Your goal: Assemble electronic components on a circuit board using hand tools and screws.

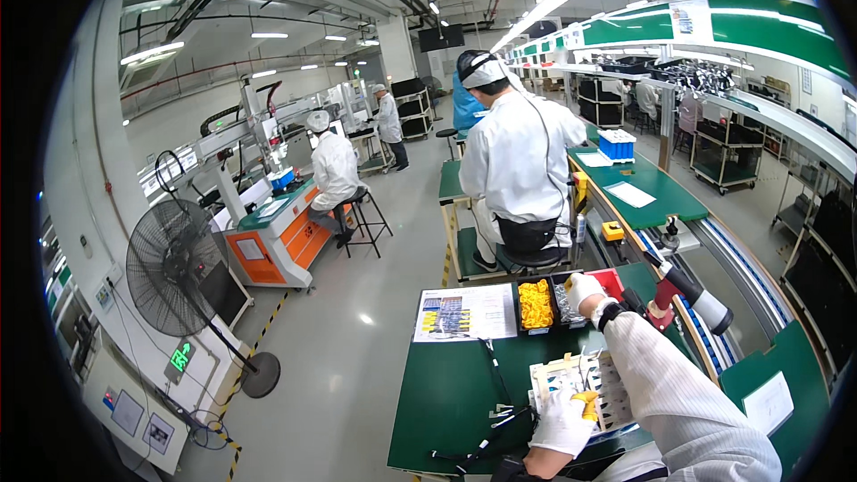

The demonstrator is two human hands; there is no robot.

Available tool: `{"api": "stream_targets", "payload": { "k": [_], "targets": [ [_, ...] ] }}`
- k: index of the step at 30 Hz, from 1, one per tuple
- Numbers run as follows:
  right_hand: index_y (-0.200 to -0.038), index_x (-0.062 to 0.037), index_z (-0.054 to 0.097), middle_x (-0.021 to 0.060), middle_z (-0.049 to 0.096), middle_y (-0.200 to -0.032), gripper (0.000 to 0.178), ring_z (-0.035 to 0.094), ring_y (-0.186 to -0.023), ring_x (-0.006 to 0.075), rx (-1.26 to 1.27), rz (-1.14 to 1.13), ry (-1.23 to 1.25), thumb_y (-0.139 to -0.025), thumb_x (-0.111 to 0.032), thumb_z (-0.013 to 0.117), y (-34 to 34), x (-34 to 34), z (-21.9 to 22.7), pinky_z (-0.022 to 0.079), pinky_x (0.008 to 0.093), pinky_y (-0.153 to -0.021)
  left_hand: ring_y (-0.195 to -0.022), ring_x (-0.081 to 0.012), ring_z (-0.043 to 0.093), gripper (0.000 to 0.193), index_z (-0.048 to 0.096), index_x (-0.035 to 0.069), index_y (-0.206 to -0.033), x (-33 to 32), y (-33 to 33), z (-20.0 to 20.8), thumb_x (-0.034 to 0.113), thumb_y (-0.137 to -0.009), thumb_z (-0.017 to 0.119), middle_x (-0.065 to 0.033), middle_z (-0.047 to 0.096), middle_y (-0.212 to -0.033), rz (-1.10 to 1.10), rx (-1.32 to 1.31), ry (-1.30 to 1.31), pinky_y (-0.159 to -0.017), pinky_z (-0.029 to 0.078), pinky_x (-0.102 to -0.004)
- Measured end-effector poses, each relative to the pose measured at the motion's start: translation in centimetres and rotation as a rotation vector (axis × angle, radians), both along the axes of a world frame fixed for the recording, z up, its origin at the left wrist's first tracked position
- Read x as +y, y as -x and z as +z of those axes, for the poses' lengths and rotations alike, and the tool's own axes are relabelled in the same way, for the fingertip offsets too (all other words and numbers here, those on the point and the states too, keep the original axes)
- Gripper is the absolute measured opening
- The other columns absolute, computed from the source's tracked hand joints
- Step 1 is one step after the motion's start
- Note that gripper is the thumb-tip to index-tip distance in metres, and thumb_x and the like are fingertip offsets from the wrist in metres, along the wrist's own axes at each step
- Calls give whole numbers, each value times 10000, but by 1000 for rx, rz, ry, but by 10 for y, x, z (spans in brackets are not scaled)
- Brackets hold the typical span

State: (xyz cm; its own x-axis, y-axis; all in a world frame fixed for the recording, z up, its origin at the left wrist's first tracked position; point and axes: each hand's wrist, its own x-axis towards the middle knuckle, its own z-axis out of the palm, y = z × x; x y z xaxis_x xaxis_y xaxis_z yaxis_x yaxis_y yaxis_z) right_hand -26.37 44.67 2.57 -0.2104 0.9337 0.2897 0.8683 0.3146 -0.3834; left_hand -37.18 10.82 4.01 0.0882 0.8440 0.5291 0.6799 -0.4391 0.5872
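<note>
My left hand [562, 421], in a white glove with yellow fingertips, rests over a pale slotted tray [546, 378] on the green bench. Its fingers are curled together at the tray; what they hold, if anything, is too small to tell. Small parts lie in the tray's slots. My right hand [585, 289], gloved too, is at the far edge of the bench, over a dark bin of silvery metal parts [569, 311]. Its fingertips are mostly hidden. Beside that bin stands a bin of yellow parts [536, 305]. Black cables [486, 437] with white ends lie left of the tray.
A printed sheet [466, 313] lies left of the bins, and a red bin [609, 283] stands right of them. A conveyor [714, 339] runs along the right side. Ahead, a co-worker [522, 152] sits on a stool. A black fan [178, 259] stands on the left.
</note>
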Motion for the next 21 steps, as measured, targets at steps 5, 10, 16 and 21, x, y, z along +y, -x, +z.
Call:
{"api": "stream_targets", "payload": {
  "k": [5, 10, 16, 21],
  "targets": [
    [-1092, -21, 765, 208, 771, -964, 223, 750, -887, 337, 291, 74, 10, -878, -83, 755, -16, 3, 25, 576, 371, -819, -872, -359, 675, 212, 811, 122, -1093, -5, 3, 15, 158, -887, 777, -164, 686, -948, -9, -19, 8, -798, 561, -440],
    [-1122, -6, 758, 183, 775, -1034, 217, 750, -950, 257, 485, 212, 9, -906, -6, 735, -51, -65, 64, 573, 316, -854, -813, -358, 672, 181, 815, 111, -1041, -10, -3, 33, 163, -867, 815, -162, 665, -865, 41, -17, 33, -740, 554, -435],
    [-1094, -41, 763, 123, 726, -963, 160, 712, -937, 240, 576, 478, -19, -942, -15, 719, -95, -193, 87, 565, 316, -847, -824, -348, 663, 169, 786, 60, -969, -13, -2, 37, 137, -829, 838, -151, 661, -868, 46, 40, 17, -738, 550, -427],
    [-1255, -75, 728, 152, 752, -1092, 296, 743, -935, 262, 658, 479, 307, -962, -49, 700, -107, -281, 76, 585, 322, -829, -829, -347, 651, 159, 769, 42, -954, -11, -7, 39, 121, -831, 831, -144, 657, -870, 6, 110, -51, -760, 544, -430]
  ]
}}
